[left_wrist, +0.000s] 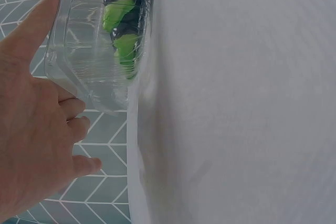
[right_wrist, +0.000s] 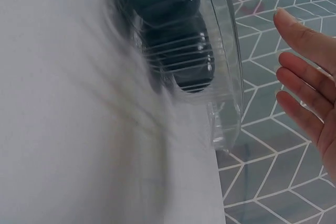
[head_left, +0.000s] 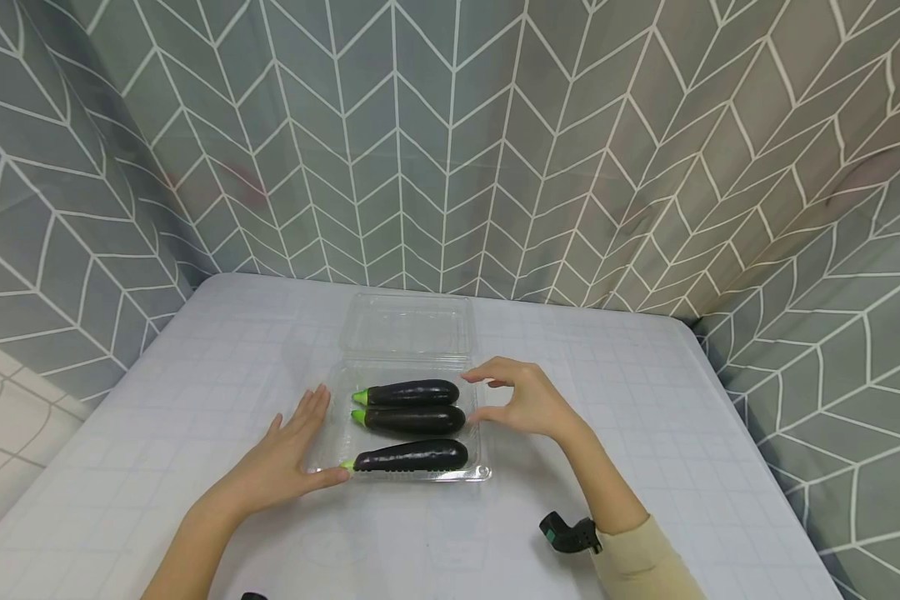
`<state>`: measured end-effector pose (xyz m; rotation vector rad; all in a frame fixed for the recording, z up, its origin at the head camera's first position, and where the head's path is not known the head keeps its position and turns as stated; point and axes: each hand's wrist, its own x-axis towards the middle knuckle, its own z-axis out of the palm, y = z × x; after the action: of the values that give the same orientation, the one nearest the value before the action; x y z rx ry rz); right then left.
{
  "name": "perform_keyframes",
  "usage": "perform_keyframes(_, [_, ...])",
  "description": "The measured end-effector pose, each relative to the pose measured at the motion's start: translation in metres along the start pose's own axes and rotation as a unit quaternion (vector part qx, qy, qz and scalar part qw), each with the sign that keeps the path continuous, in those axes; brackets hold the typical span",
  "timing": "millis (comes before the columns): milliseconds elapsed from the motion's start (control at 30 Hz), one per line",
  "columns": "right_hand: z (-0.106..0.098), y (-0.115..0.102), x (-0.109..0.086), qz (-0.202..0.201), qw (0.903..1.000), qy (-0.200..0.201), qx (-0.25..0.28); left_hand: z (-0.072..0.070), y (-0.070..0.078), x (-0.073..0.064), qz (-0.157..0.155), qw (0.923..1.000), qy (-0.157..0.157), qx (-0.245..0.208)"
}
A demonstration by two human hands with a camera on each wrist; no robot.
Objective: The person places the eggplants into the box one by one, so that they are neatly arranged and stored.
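Note:
Three dark eggplants, the back one (head_left: 414, 392), the middle one (head_left: 414, 419) and the front one (head_left: 411, 456), lie side by side in a clear plastic clamshell box (head_left: 450, 477). Their green stem ends point left. The box's lid (head_left: 408, 323) is folded back, away from me. My left hand (head_left: 288, 458) is at the box's left side, fingers extended and thumb by the front corner. At the right side is my right hand (head_left: 521, 402), fingers bent loosely and nothing held. In the right wrist view, a gap shows between its fingertips (right_wrist: 283, 17) and the box wall (right_wrist: 236, 66).
The box stands on a table covered with a white cloth (head_left: 435, 542). A grey curtain (head_left: 450, 150) with white chevron lines hangs behind and around the table. A small black device (head_left: 570, 533) is strapped at the right wrist.

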<state>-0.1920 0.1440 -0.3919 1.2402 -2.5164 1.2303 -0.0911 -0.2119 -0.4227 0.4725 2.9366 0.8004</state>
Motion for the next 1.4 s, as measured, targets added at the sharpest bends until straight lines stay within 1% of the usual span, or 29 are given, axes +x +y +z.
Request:
perform_keyframes(233, [-0.009,0.006,0.003,0.008,0.9999,0.006,0.006,0.000,0.000,0.000,0.002,1.0000,-0.001,-0.004])
perform_keyframes(400, [-0.013,0.010,0.008,0.020,0.9994,0.015,0.024,0.001,-0.001,0.000,0.003,1.0000,-0.001,-0.003])
perform_keyframes(667, [-0.009,0.015,0.016,0.038,0.9984,0.025,0.033,0.000,0.000,-0.001,0.003,1.0000,-0.001,-0.005])
perform_keyframes(933, [-0.009,0.025,0.021,0.047,0.9977,0.031,0.038,0.000,0.000,-0.001,0.005,1.0000,0.002,-0.004])
perform_keyframes(1133, [-0.011,0.031,0.026,0.045,0.9979,0.043,0.019,-0.001,0.001,-0.001,0.005,1.0000,0.003,-0.006])
perform_keyframes(1267, [-0.012,0.037,0.028,0.058,0.9972,0.047,-0.005,-0.001,0.002,-0.001,0.004,1.0000,0.003,-0.004])
perform_keyframes(1400, [-0.012,0.043,0.028,0.069,0.9963,0.050,-0.016,-0.001,0.002,-0.001,0.001,1.0000,0.003,-0.001])
